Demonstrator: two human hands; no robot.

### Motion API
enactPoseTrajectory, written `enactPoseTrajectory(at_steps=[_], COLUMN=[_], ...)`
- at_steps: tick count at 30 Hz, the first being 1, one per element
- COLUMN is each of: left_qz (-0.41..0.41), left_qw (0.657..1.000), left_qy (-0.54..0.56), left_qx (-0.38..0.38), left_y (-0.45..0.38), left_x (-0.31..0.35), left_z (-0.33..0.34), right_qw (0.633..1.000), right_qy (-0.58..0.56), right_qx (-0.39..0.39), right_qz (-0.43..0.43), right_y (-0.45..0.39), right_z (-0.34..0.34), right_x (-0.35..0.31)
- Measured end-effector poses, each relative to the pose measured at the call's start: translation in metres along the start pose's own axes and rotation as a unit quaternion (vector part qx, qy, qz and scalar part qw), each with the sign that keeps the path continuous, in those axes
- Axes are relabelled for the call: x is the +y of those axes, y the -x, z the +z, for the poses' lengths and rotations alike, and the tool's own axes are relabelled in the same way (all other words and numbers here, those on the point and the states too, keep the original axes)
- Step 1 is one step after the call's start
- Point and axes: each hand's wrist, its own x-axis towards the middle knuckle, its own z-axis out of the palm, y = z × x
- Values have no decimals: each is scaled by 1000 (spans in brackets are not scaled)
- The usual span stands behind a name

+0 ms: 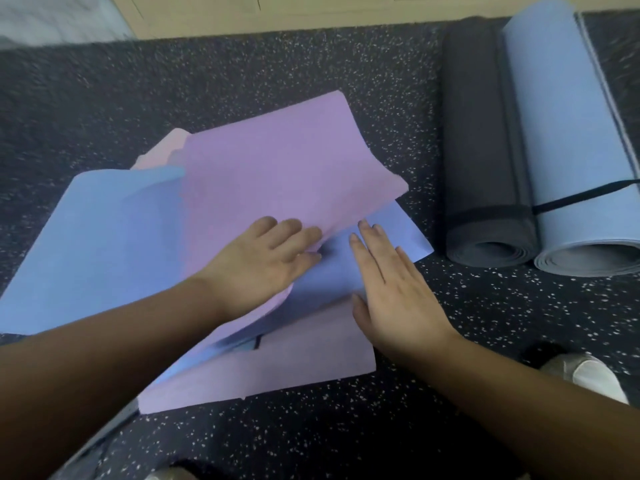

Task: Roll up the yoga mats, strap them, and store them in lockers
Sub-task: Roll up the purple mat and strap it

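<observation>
- The purple-and-blue mat (263, 174) lies loosely folded mid-floor, purple face up on the raised flap, blue face showing beneath and out to the left; a pink layer (166, 147) peeks out at its far side.
- Left hand (263, 258) lies on the purple flap, fingertips curled over its near edge and holding that edge.
- Right hand (391, 282) is flat and wide, fingers straight, pressing the blue layer just beside the left.
- The mat's long axis looks to run from the near left towards the far right of the floor (242, 71), though the folds muddle that.
- To do this well, I'd say: flatten the layers, square the edges, then start a tight, even roll from one short end.
- A thin dark strap (257, 342), if that's what it is, shows between the near layers.
- Over at the right edge, a dark grey rolled mat (485, 150) and a light blue rolled mat (568, 140) lie touching side by side, both strapped, open ends facing the person.
- Pale wood fronts (277, 15) line the far edge, possibly lockers.
</observation>
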Motion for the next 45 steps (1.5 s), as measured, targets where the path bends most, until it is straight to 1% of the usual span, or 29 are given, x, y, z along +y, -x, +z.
enactPoseTrajectory(at_steps=[2,3,6,8,10,13,15,17,20,21,23,24,26,27,28,30,31,34,37,40,43,45], left_qz=[-1,-5,-3,-6,-7,-20,-43,-66,-99,-110,-124,-128,-145,-162,-182,-216,-229,-260,-299,-315,-315,-314], left_qw=[997,995,991,990,992,994,995,992,983,979,969,964,955,950,944,932,928,922,915,914,919,923], left_qy=[-19,-23,-47,-37,-33,-38,-20,1,18,23,32,40,53,56,59,69,77,100,132,159,172,180], left_qx=[74,99,127,133,125,101,91,104,153,173,212,228,253,262,270,281,283,267,235,200,163,131], left_y=[-5,-8,-17,-24,-28,-27,-23,-20,-13,-11,-8,-7,-4,-2,1,7,11,21,30,39,46,56], left_x=[-7,-9,-15,-20,-24,-26,-27,-28,-31,-32,-33,-34,-39,-41,-43,-43,-42,-31,-16,0,14,27], left_z=[-8,-11,-20,-24,-25,-27,-30,-31,-33,-34,-36,-38,-40,-40,-40,-37,-35,-26,-14,-1,15,29], right_qw=[1000,999,997,995,993,988,985,987,986,982,966,961,962,969,979,995,998,998,996,993,990,988], right_qy=[-1,-5,-34,-54,-80,-83,-63,-51,-48,-46,-78,-91,-121,-133,-131,-87,-56,34,82,115,137,149], right_qx=[-21,-36,-72,-82,-82,-95,-113,-126,-151,-176,-247,-257,-227,-189,-142,-27,6,19,40,24,-4,-7], right_qz=[4,3,-3,-3,-20,-93,-111,-91,-58,-47,10,45,88,87,72,29,24,42,23,-2,-24,-50], right_y=[-1,0,6,10,10,8,7,6,0,-3,-12,-19,-32,-36,-38,-42,-42,-50,-52,-45,-30,-17], right_z=[-2,-2,1,2,1,2,4,10,14,13,6,1,-4,-5,-3,4,6,4,-1,-1,5,12], right_x=[0,-1,-10,-18,-27,-35,-38,-42,-57,-63,-72,-74,-74,-71,-67,-56,-52,-42,-32,-25,-22,-20])
